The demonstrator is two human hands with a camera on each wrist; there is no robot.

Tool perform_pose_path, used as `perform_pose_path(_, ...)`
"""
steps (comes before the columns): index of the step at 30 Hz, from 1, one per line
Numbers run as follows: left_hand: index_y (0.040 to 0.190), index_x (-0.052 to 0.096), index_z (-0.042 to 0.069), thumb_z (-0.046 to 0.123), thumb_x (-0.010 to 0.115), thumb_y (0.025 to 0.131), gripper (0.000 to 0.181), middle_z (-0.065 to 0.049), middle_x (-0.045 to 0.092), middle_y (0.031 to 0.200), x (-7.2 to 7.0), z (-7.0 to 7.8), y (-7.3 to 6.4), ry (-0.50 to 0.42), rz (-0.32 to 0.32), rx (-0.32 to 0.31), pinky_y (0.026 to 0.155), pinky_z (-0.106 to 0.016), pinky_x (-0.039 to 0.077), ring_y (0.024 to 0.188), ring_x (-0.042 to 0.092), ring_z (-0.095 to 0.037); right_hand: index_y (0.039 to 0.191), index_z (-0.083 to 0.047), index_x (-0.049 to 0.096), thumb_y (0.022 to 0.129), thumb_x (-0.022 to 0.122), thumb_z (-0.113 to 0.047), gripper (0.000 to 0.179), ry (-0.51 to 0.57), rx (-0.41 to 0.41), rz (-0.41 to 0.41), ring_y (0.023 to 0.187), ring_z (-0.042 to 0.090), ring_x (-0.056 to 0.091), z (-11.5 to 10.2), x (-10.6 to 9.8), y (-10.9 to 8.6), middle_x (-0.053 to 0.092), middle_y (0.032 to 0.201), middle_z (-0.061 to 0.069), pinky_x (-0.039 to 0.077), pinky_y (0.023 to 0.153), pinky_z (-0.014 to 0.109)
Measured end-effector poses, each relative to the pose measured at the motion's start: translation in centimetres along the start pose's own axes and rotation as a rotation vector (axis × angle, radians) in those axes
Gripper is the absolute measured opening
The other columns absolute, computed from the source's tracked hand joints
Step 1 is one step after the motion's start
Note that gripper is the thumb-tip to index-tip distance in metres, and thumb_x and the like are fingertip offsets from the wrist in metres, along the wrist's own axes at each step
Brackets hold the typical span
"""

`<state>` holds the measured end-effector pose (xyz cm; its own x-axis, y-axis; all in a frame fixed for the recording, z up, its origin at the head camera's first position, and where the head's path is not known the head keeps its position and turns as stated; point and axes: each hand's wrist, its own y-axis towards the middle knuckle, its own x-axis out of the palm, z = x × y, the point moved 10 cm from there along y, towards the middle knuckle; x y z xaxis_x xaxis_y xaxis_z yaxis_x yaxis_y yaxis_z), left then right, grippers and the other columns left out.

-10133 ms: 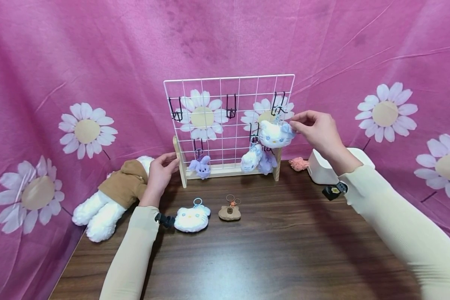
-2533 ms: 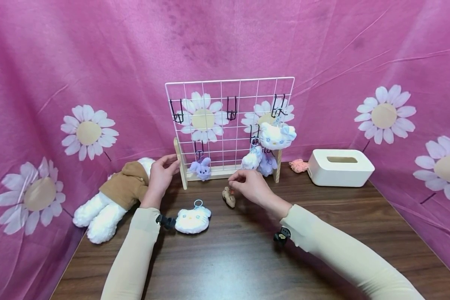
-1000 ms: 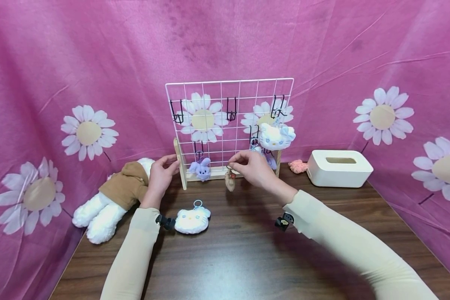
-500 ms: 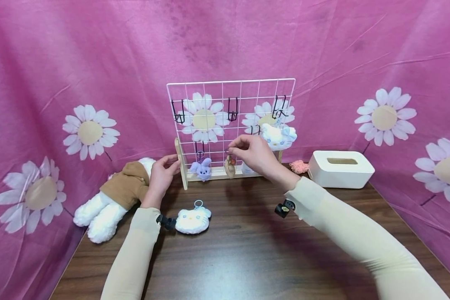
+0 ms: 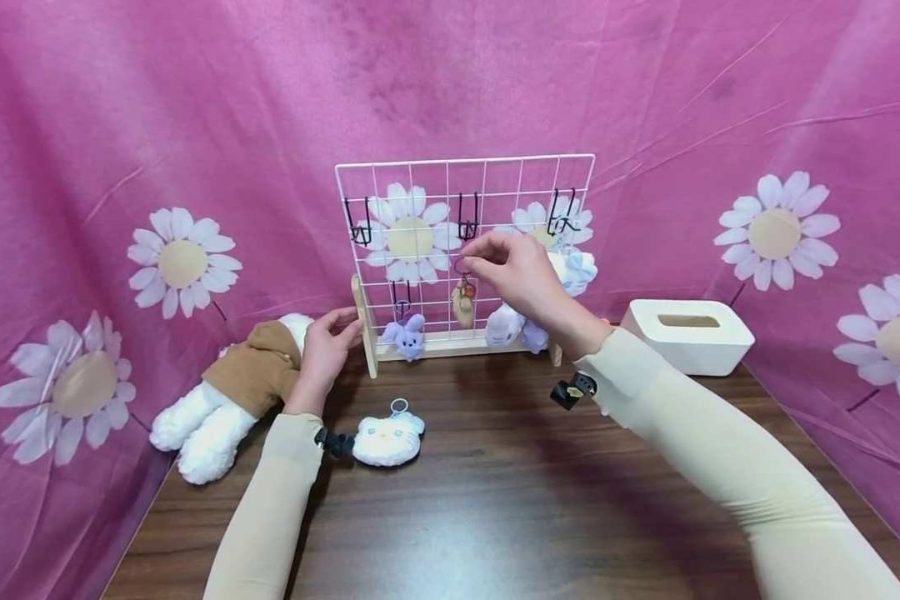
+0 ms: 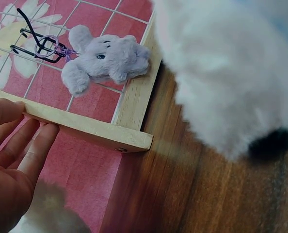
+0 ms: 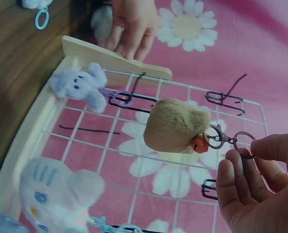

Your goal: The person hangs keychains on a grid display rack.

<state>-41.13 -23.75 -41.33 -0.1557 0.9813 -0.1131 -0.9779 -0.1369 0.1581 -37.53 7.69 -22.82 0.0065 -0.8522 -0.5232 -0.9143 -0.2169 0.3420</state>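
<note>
My right hand (image 5: 521, 271) pinches the metal ring (image 7: 244, 144) of a brown plush keychain (image 5: 462, 308) with a small orange ball. The keychain hangs in front of the white wire grid rack (image 5: 465, 157), below the middle upper black hook (image 5: 468, 218). With thumb and fingertips, my left hand (image 5: 326, 354) holds the rack's left wooden upright (image 6: 86, 125). A purple bunny keychain (image 5: 407, 339) hangs at lower left. On the right hang white cat keychains, one (image 5: 576, 271) partly behind my right hand, another (image 5: 504, 325) lower, beside a purple plush (image 5: 534, 336).
Another white cat keychain (image 5: 387, 440) lies on the dark wooden table (image 5: 495, 517). At left lies a white plush toy in a brown hoodie (image 5: 251, 379). A white tissue box (image 5: 690, 333) stands at right. One black hook (image 5: 359, 223) at upper left holds nothing.
My right hand has picked the brown keychain off the table and raised it in front of the grid. Earlier, it was at the upper right cat keychain. My left hand stays on the upright.
</note>
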Motion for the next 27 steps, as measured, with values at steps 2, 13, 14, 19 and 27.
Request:
perform_pose_path(2,0.147,0.067,-0.007,0.009,0.068,0.112,0.038,-0.033,0.069,0.146,0.0,0.0,0.0,0.002,0.002,0.001,0.095,-0.017,0.069,0.106,0.075,-0.009,0.116,-0.01,0.084,0.107,0.077,-0.016,0.013,0.003,-0.001,0.012,0.095,0.019,0.076,-0.3,-0.4,0.2,0.086,0.111,0.011,0.061,0.078,0.019)
perform_pose_path(13,0.147,0.067,-0.006,0.01,0.068,0.112,0.039,-0.033,0.069,0.146,0.0,0.0,-0.1,0.007,0.002,-0.01,0.095,-0.016,0.068,0.104,0.074,-0.006,0.121,-0.007,0.082,0.109,0.075,-0.015,0.016,0.007,0.013,0.06,0.094,0.019,0.074,-1.1,-2.0,1.2,0.084,0.114,0.015,0.06,0.076,0.019)
perform_pose_path(14,0.147,0.067,-0.006,0.01,0.068,0.112,0.038,-0.033,0.069,0.146,0.0,0.0,-0.1,0.006,0.003,-0.011,0.094,-0.016,0.068,0.104,0.074,-0.006,0.122,-0.007,0.082,0.109,0.074,-0.015,0.017,0.004,0.017,0.062,0.094,0.018,0.074,-1.1,-2.1,1.3,0.084,0.113,0.015,0.06,0.075,0.019)
perform_pose_path(19,0.147,0.068,-0.006,0.01,0.069,0.112,0.038,-0.033,0.069,0.145,0.0,0.1,-0.1,0.004,0.005,-0.009,0.093,-0.015,0.068,0.102,0.073,-0.005,0.123,-0.011,0.082,0.11,0.074,-0.019,0.018,-0.039,0.042,0.072,0.094,0.017,0.073,-0.7,-2.6,1.7,0.084,0.112,0.011,0.058,0.075,0.021)
perform_pose_path(27,0.147,0.068,-0.006,0.01,0.068,0.112,0.038,-0.033,0.07,0.145,0.0,0.1,-0.2,0.019,0.003,-0.009,0.096,-0.018,0.069,0.104,0.074,-0.007,0.123,-0.009,0.082,0.108,0.073,-0.016,0.019,-0.058,0.048,0.078,0.094,0.022,0.075,0.0,-2.6,2.1,0.084,0.107,0.011,0.058,0.073,0.021)
